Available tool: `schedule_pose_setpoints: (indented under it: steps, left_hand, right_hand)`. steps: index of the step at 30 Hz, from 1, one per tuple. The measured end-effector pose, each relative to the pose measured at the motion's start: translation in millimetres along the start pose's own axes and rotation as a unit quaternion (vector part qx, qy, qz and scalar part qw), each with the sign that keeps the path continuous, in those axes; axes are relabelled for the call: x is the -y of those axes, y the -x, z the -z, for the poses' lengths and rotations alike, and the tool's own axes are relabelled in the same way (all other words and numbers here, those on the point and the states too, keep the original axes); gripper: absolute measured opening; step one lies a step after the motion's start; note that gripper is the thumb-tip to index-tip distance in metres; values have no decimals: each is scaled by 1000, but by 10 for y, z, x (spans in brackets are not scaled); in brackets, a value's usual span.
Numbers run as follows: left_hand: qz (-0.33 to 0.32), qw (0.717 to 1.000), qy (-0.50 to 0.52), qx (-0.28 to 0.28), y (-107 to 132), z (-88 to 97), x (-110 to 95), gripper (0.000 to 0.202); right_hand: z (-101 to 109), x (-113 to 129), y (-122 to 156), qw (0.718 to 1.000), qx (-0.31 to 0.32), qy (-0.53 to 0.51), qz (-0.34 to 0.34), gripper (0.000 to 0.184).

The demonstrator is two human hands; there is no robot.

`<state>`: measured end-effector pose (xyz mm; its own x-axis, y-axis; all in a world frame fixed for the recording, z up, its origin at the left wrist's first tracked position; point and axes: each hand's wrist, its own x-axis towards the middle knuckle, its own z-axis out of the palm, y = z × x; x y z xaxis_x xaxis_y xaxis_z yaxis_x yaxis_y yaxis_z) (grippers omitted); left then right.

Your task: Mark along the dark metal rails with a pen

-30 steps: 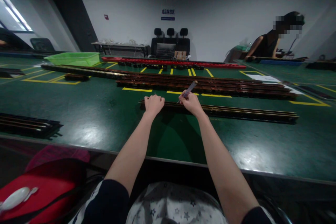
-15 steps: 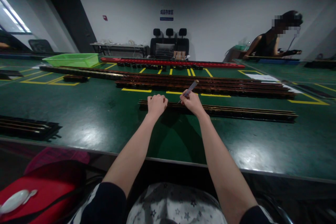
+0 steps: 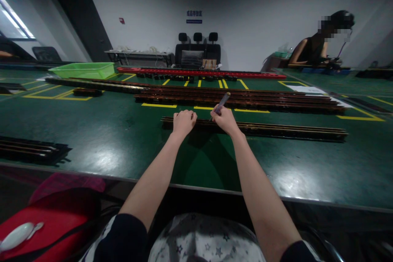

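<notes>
A long dark rail (image 3: pixel 294 131) with thin brass-coloured strips along its top lies crosswise on the green table before me. Near its left end, my left hand (image 3: pixel 183 123) rests with fingers curled over it, closed on the rail. My right hand (image 3: pixel 225 120) grips a screwdriver (image 3: pixel 222 101) with a translucent handle. The handle leans up and to the right, while its thin shaft points down at the rail between my hands. Where exactly the tip touches is hidden or too small to tell.
Behind lies a bundle of similar rails (image 3: pixel 245 100). Further back are a red slotted strip (image 3: pixel 196 73) and a green bin (image 3: pixel 84 70). More rails (image 3: pixel 27 150) lie at left near the table edge (image 3: pixel 123 177). A co-worker (image 3: pixel 313 51) sits at far right.
The screwdriver's handle has tipped slightly more upright and to the left in my right hand. My left hand stays in place. The co-worker's hands have come down and together.
</notes>
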<state>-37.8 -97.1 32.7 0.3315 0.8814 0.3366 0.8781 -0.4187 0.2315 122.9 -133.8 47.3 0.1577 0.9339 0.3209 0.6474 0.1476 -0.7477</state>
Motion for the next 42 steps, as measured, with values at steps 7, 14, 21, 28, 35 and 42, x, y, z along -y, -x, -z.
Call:
schedule_pose_setpoints:
  steps: [7,14,21,28,35,42]
  left_hand:
    - [-24,1000,9,2,13,-18,-22,42]
    - [-46,999,-5,14,26,-89,-48,40]
    - [-53,997,-52,31,12,-154,-14,43]
    - [-48,996,-66,26,19,-129,-43,43]
    - [-28,997,-72,26,-19,-148,-11,46]
    - [11,999,-40,12,-49,-168,36,50]
  right_hand:
    - [8,-3,13,1000,-11,-4,2,7]
    - [-14,-9,14,1000,-17,-10,17,6]
    - [-6,9,27,1000,-17,-15,15,6]
    - [-10,-19,7,1000,-15,-4,14,5]
    - [-40,-33,1,1000,-12,-11,21,6]
    - [-52,14,18,999,8,-36,18,8]
